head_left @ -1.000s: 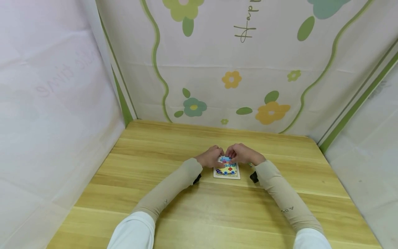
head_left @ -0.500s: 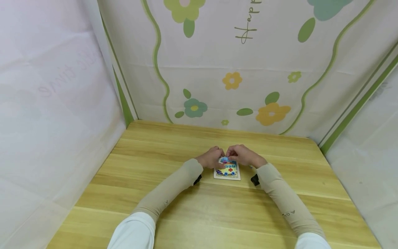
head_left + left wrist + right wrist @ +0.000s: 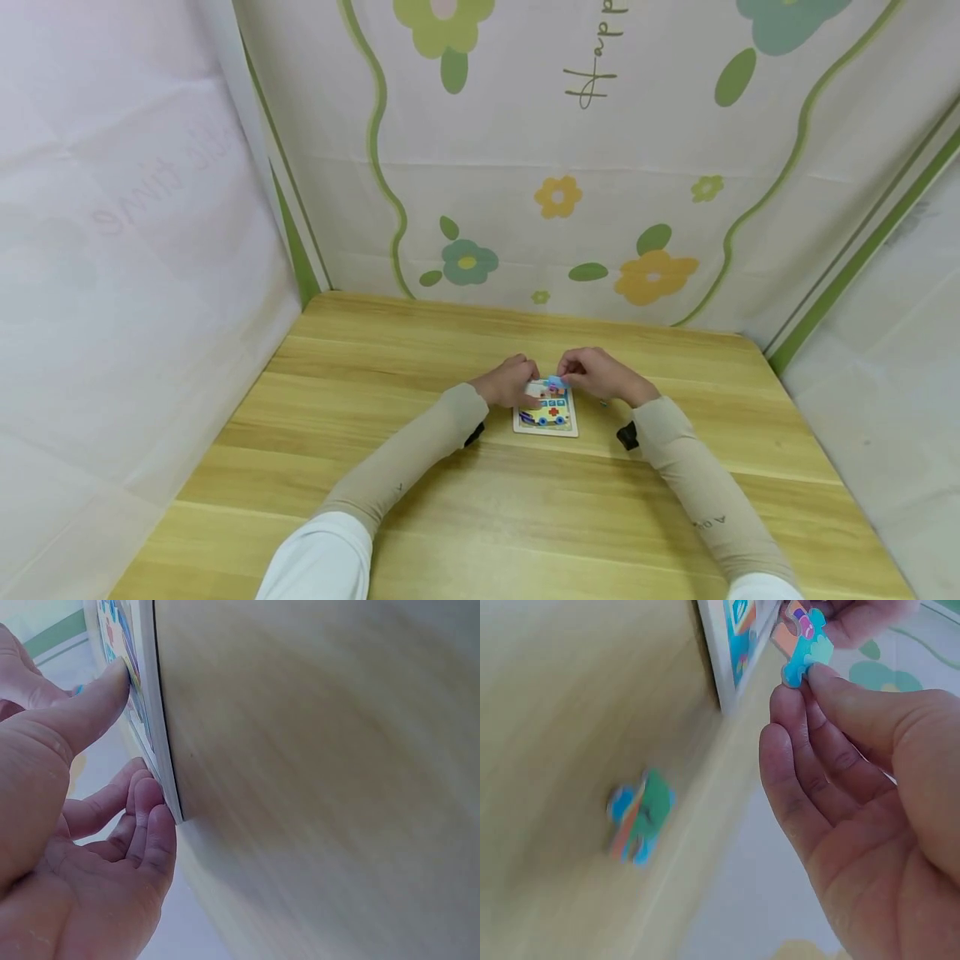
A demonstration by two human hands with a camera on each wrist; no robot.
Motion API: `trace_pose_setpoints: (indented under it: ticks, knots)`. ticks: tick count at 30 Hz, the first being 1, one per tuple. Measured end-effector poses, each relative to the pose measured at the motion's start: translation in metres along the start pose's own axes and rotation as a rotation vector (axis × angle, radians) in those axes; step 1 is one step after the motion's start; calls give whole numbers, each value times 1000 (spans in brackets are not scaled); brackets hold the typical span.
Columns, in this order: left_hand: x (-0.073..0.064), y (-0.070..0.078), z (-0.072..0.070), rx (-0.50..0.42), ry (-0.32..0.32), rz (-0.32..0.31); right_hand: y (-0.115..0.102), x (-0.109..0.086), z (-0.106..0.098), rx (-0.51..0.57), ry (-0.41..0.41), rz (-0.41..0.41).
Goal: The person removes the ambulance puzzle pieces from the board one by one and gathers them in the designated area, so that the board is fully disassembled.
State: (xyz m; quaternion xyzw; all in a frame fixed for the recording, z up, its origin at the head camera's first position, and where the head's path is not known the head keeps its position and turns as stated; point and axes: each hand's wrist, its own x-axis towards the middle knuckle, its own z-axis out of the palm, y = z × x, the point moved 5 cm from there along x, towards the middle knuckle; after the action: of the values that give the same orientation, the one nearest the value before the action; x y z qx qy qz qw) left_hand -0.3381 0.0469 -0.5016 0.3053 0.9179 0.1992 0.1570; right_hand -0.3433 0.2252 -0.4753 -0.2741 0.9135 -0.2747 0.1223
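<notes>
A small jigsaw puzzle board [image 3: 546,425] with a white rim and a yellow ambulance picture lies on the wooden table. My left hand [image 3: 508,383] holds it at the far left; in the left wrist view the thumb [image 3: 101,697] presses on the picture and the other fingers curl at the board's edge. Between thumb and fingertips, my right hand [image 3: 603,375] pinches a blue puzzle piece [image 3: 814,645] with a bit of orange and purple. This piece is tilted, over the board's top right part. At the top left of the picture, a pale bare spot shows beside my left thumb.
Another puzzle piece [image 3: 643,817], green, blue and orange, lies on the table beside the board, near my right wrist. A white cloth with printed flowers [image 3: 652,275] hangs behind the table [image 3: 480,517], and more white cloth stands at both sides.
My right hand has lifted the blue piece from the board's top and drawn it slightly right, baring a pale spot. The left hand has stayed in place on the board.
</notes>
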Motion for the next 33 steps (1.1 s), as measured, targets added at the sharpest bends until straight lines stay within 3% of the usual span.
trace_pose_setpoints:
  ticks: [21,33]
  knots:
    - [-4,4,-2,-4,-4,-24,59,-81,-49,-71,77,144]
    - [-1,1,1,1,3,-28,82,-91,-43,-53,65,212]
